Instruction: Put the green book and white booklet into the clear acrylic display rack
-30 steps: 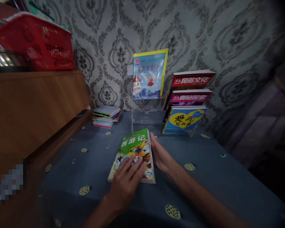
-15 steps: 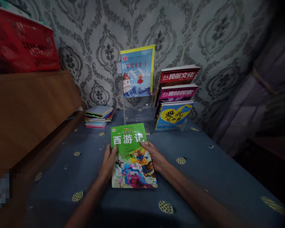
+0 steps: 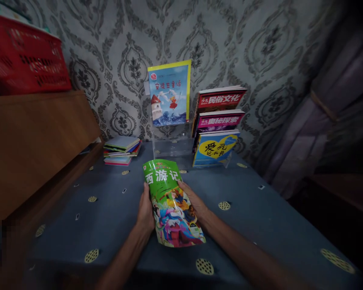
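Between my two hands is a green picture-covered book [image 3: 172, 205] with white Chinese characters, its cover bowed outward in a curve. My left hand [image 3: 145, 209] grips its left edge, and my right hand [image 3: 193, 199] grips the right edge with the thumb on the cover. The fingers behind the book are hidden. Beyond it stands a clear acrylic rack [image 3: 172, 147]. A blue book with a yellow edge [image 3: 170, 94] rests upright in its top tier. Right of that, a blue book with a yellow heart [image 3: 216, 149] leans in front of a magenta-titled book [image 3: 220, 119] and a red-titled book [image 3: 222, 99].
A stack of books [image 3: 121, 150] lies at the table's back left. The table [image 3: 109, 225] has a dark blue patterned cloth. To the left, a red basket [image 3: 33, 60] sits on a wooden cabinet [image 3: 42, 141]. A curtain [image 3: 308, 133] hangs at the right.
The green book was flat and is now bent into a curve, its sides pressed inward by my hands. The view has shifted slightly to the right.
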The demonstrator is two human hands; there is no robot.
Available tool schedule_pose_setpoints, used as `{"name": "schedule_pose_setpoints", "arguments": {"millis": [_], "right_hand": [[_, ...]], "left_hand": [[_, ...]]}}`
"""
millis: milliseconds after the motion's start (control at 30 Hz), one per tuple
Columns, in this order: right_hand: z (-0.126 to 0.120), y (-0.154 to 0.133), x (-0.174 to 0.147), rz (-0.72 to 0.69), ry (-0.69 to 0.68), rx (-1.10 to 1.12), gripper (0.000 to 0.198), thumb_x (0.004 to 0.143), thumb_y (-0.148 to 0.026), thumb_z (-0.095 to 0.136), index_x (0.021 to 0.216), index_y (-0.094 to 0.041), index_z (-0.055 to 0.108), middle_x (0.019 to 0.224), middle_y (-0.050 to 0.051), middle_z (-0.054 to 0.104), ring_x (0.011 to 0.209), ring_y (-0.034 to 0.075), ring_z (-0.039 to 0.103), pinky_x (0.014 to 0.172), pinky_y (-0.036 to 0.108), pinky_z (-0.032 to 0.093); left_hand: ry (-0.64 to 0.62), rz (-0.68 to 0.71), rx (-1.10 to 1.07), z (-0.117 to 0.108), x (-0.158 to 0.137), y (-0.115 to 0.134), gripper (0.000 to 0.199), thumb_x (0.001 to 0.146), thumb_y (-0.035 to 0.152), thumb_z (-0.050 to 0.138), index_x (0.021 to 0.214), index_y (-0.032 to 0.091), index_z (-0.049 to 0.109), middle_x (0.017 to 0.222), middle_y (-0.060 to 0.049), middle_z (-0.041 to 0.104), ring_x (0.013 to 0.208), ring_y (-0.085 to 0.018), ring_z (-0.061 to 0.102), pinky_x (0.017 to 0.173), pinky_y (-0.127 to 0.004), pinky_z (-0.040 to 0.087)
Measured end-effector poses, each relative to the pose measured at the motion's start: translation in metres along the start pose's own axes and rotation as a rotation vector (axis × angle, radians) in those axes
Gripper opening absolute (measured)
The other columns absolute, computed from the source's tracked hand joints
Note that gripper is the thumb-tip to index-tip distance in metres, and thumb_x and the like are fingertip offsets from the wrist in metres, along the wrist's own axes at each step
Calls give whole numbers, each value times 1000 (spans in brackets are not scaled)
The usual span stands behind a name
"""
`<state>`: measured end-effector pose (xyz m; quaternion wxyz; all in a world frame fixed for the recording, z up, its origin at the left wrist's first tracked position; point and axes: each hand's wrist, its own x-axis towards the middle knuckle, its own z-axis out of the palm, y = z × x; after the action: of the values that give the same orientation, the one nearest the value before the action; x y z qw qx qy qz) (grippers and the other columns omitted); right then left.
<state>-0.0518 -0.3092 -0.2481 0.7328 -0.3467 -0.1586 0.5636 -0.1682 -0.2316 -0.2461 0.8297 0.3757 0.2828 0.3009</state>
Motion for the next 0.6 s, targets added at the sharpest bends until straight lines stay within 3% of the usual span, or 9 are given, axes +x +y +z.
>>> {"name": "schedule_pose_setpoints", "arguments": {"millis": [167,300,433,600], "right_hand": [[-10,-15,6,-153,88,-115,45,67,-38,84,104,-20,65,93,6,79,81,27,76,77,39,62],[-3,-39,1,-336,66,-363,52,75,-47,77,119,-23,62,100,7,77,91,28,74,82,40,59],[-3,-56,-8,-617,0,-742,46,81,-55,67,113,-21,67,105,8,74,100,27,68,90,38,55],[-27,-49,-13,-616,4,-935,50,84,-63,56,105,-19,67,93,8,72,89,25,68,83,38,57]], "left_hand": [[16,181,61,0,7,13,58,68,56,79,107,15,66,102,-11,76,94,-28,72,87,-39,57],[-3,406,270,-1,15,26,51,68,49,80,105,16,67,103,-9,76,94,-25,71,84,-35,56],[159,605,432,-5,21,26,46,65,49,77,96,17,70,94,-8,77,89,-25,71,80,-32,56],[232,620,526,-19,25,7,49,57,65,73,71,18,71,71,-7,74,70,-26,68,66,-33,56]]}}
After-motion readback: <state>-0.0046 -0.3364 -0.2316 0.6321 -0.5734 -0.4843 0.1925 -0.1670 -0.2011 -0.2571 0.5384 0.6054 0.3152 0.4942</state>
